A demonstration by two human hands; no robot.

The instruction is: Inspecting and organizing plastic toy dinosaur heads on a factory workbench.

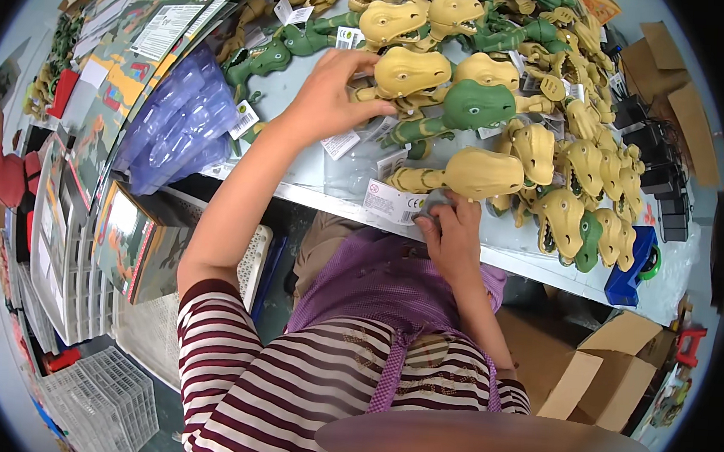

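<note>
My left hand (335,89) reaches out over the white table (534,265) and grips a tan dinosaur toy (411,71) by its neck. My right hand (451,228) rests at the table's front edge, fingers closed on a small grey piece under another tan dinosaur toy (473,174) that lies on its side with a white tag (392,202). A green dinosaur head (475,105) sits between the two. Many more tan and green dinosaur toys (585,169) are heaped across the table to the right and far side.
A stack of clear blue plastic trays (177,124) lies left of my arm, with printed cardboard sheets (154,27) beyond. Flat printed boxes (132,249) and white wire baskets (103,401) stand lower left. Brown cartons (593,373) sit lower right; a blue object (629,271) lies at the table's edge.
</note>
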